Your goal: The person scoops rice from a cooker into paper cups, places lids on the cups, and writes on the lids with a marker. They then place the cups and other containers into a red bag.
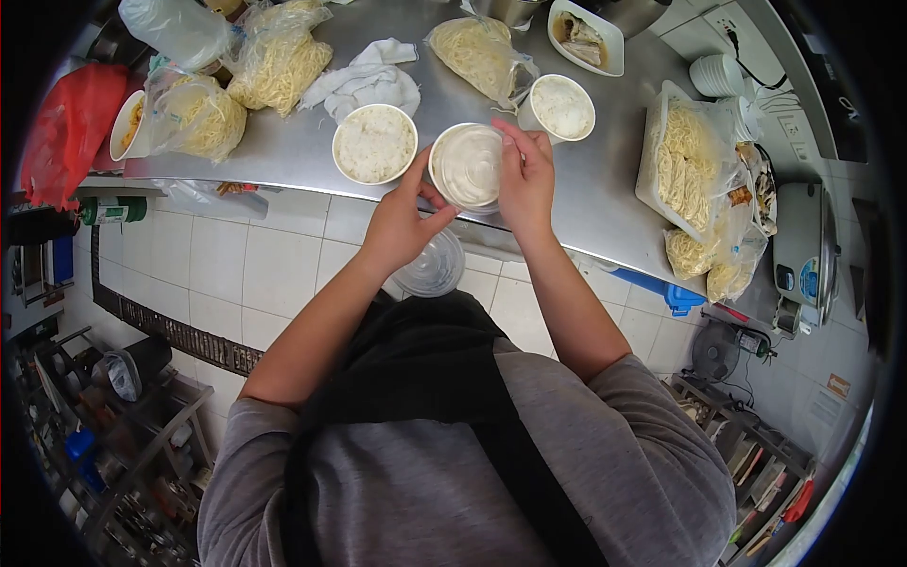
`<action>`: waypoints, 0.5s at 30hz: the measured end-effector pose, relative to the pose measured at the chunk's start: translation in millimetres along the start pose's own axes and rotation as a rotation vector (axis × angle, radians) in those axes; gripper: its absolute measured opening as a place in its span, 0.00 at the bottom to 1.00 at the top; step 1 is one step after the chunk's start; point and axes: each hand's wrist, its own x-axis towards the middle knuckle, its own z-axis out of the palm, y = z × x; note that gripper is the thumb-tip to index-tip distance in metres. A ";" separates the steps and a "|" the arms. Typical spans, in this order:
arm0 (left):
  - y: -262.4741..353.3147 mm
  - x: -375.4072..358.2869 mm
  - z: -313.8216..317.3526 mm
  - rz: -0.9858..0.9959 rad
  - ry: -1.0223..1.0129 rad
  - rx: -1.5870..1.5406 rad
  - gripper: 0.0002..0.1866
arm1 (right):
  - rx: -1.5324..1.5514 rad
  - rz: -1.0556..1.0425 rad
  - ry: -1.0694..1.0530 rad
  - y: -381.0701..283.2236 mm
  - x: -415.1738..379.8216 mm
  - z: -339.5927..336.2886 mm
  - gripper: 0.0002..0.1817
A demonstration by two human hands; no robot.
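Both my hands are around a white round bowl [468, 167] with a clear lid on it, at the front edge of the steel counter. My left hand [408, 219] is curved round its left and near side. My right hand [525, 180] presses on the lid's right rim with thumb and fingers. An open bowl of rice [375, 144] stands just left of the lidded one, and another rice bowl [562, 108] stands behind my right hand. Below my left hand, clear plastic lids [431, 265] show near my body.
Bagged noodles [477, 55] and a white cloth [370, 79] lie behind the bowls. More noodle bags [201, 115] are at the left. A noodle tray [682, 161] stands at the right, below stacked white cups [716, 76]. A white dish [586, 38] is at the back.
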 end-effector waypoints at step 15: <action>12.0 13.7 8.8 -0.303 -0.035 -0.473 0.22 | -0.463 -0.257 -0.303 -11.8 17.7 0.1 0.22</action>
